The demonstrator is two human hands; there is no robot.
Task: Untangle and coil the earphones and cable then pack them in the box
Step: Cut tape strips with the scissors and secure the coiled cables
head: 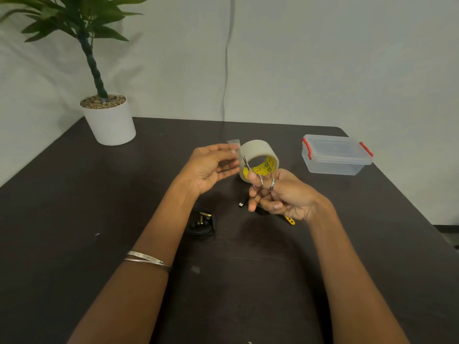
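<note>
Our two forearms reach out over the dark table (pixel 74 194), the left one wearing thin metal bangles (pixel 146 260). We hold a small strip of clear tape (pixel 234 145) pinched at the fingertips of our left hand (pixel 211 167), its other fingers loosely curled. Our right hand (pixel 280 194) grips small scissors (pixel 255 177), fingers through the loops, blades pointing up at the strip. Just behind both hands stands a tape roll (pixel 258 157) on edge. Below our left wrist the coiled black earphones (pixel 202 223) lie on the table; a cable (pixel 242 204) end shows under our right hand, mostly hidden. Right of the roll sits the clear box (pixel 335 155), lid on, red clips. A potted plant (pixel 106 115) stands at the far left corner against a pale wall (pixel 323 58), where a cord (pixel 226 60) hangs down.
</note>
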